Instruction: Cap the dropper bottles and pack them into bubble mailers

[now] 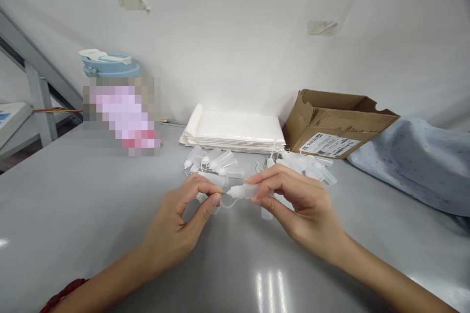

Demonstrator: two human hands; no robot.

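My right hand (297, 200) grips a small translucent white squeeze bottle (251, 190), lying sideways with its nozzle to the left. At the nozzle tip my left hand (196, 208) pinches the bottle's tethered cap, mostly hidden by thumb and forefinger. A thin dark pin-like line shows between those fingertips and the nozzle. A curved white strap (230, 204) loops below from the neck toward the left fingertips. Just beyond my left hand lies a loose pile of similar bottles (222, 161); another pile of bottles (308, 164) lies behind my right hand, partly covered by it.
White padded envelopes (235, 129) are stacked against the wall. To their right stands an open cardboard box (341, 122), with a grey-blue cloth or bag (414, 166) beside it. At the back left are a blue lidded container (110, 64) and a blurred-out pink item (123, 112).
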